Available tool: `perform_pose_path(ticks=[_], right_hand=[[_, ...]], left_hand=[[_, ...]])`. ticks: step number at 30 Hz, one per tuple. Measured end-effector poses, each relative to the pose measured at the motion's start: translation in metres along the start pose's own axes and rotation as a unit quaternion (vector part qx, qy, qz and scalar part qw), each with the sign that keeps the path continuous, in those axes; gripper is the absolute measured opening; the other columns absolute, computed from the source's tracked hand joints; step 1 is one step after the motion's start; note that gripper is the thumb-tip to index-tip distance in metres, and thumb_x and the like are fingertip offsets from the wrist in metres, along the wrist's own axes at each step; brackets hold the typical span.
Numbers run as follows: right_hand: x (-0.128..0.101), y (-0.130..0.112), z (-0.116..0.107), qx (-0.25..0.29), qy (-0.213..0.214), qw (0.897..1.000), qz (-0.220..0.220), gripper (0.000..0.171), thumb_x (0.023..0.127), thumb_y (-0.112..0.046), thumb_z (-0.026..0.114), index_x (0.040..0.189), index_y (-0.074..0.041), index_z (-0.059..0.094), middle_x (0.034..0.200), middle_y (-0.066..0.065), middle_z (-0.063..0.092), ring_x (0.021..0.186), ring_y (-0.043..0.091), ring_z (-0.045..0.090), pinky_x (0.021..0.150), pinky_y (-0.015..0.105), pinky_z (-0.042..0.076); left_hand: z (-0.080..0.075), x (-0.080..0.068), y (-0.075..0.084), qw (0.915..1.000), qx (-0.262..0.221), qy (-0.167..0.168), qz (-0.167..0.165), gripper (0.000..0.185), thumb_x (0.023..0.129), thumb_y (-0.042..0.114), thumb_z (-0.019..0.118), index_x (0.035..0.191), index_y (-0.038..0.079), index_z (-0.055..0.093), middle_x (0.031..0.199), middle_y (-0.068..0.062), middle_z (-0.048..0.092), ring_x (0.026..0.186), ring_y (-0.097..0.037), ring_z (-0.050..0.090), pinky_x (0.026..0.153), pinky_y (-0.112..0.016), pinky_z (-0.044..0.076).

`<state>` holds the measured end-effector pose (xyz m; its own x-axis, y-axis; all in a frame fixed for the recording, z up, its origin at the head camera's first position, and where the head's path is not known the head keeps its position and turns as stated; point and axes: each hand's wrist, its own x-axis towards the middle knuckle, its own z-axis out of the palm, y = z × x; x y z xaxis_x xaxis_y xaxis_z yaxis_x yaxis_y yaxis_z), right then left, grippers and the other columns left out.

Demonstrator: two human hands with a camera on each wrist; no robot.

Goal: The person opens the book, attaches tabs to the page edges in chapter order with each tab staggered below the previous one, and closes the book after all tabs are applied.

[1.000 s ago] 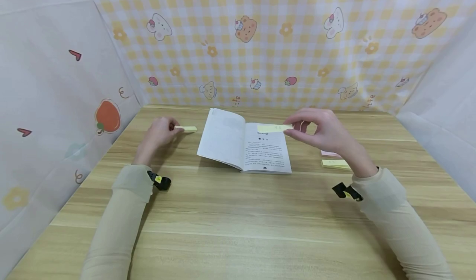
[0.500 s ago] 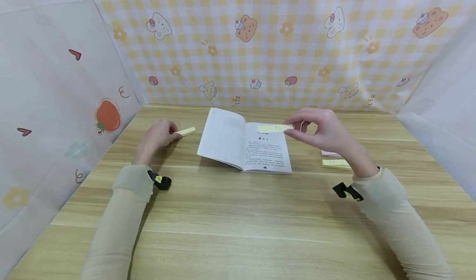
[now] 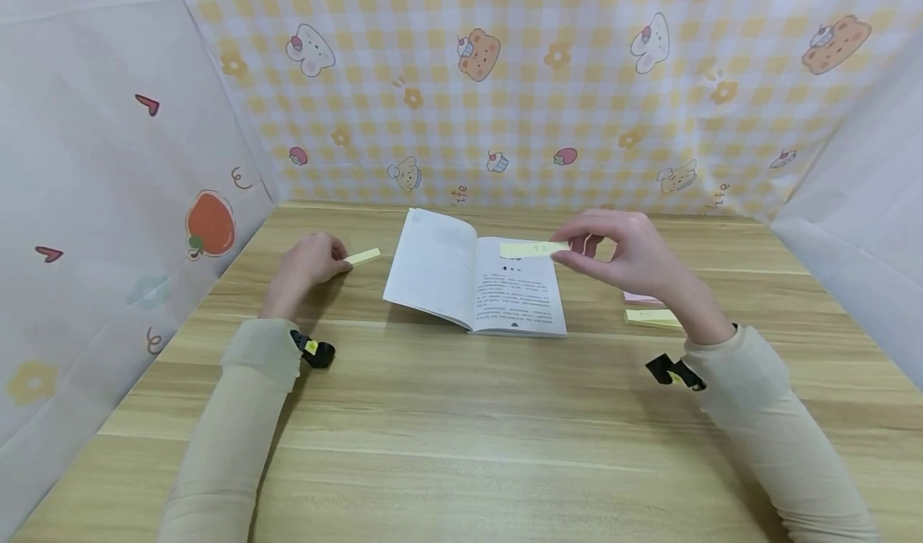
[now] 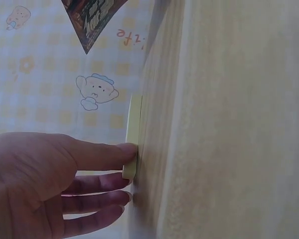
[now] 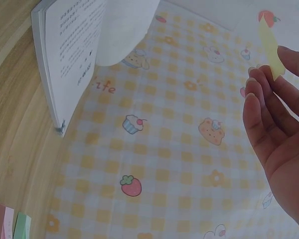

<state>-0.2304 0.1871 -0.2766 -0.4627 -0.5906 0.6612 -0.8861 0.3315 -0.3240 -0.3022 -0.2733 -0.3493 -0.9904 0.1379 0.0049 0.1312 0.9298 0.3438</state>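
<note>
An open book (image 3: pixel 517 299) lies in the middle of the table, its left pages lifted off the wood. Left of it, my left hand (image 3: pixel 312 263) holds the near end of a pale yellow sticky note pad (image 3: pixel 364 256). In the left wrist view the thumb (image 4: pixel 109 155) lies on that pad (image 4: pixel 133 119), which sits right at the tabletop. Above the book's right page, my right hand (image 3: pixel 616 251) pinches a single yellow sticky note (image 3: pixel 526 249) between thumb and fingers. Handwritten marks show on the note, and it covers part of the page heading from the head camera.
Right of the book, partly behind the right forearm, are another yellow sticky note pad (image 3: pixel 649 317) and a pink one (image 3: pixel 639 297). A green pad (image 5: pixel 22 226) shows beside them in the right wrist view. A patterned cloth (image 3: pixel 505 86) hangs behind the table.
My left hand has shifted slightly toward the near side, and the yellow pad in it has turned to a slant. The right hand and its note stay almost still.
</note>
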Motion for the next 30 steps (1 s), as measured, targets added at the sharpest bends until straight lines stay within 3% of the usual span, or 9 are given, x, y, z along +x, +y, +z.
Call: perform_pose_path(ticks=[11,16,21,30], right_hand=[[-0.002,0.000,-0.001,-0.006,0.001,1.000,0.002,0.025,0.079,0.005,0.081,0.100,-0.008,0.077,0.084,-0.008,0.069,0.073,0.005,0.058,0.068,0.016,0.049],[-0.001,0.001,-0.001,-0.008,-0.001,1.000,0.001,0.026,0.079,0.005,0.081,0.101,-0.007,0.077,0.084,-0.008,0.070,0.073,0.005,0.058,0.068,0.016,0.049],[0.000,0.002,-0.002,-0.012,0.000,1.000,0.004,0.025,0.079,0.005,0.081,0.101,-0.007,0.077,0.084,-0.008,0.070,0.073,0.005,0.058,0.068,0.016,0.049],[0.000,0.002,-0.002,-0.011,0.000,1.000,0.008,0.024,0.080,0.005,0.080,0.101,-0.007,0.077,0.085,-0.008,0.070,0.073,0.005,0.058,0.068,0.016,0.049]], left_hand=[[0.000,0.000,0.000,1.0000,-0.003,-0.006,-0.006,0.027,0.096,0.024,0.069,0.103,-0.002,0.068,0.105,-0.020,0.067,0.092,-0.034,0.059,0.083,-0.051,0.047],[-0.002,-0.002,0.003,0.9996,-0.026,0.001,-0.013,0.040,0.100,0.029,0.061,0.121,-0.006,0.062,0.117,-0.026,0.064,0.103,-0.038,0.059,0.089,-0.055,0.048],[-0.007,-0.004,0.011,0.9982,-0.049,0.030,-0.015,0.053,0.104,0.032,0.052,0.139,-0.007,0.050,0.124,-0.029,0.060,0.111,-0.042,0.059,0.093,-0.059,0.047],[-0.015,-0.002,0.030,0.9940,-0.079,0.076,0.004,0.053,0.104,0.033,0.050,0.142,-0.004,0.048,0.127,-0.027,0.058,0.116,-0.043,0.057,0.096,-0.059,0.045]])
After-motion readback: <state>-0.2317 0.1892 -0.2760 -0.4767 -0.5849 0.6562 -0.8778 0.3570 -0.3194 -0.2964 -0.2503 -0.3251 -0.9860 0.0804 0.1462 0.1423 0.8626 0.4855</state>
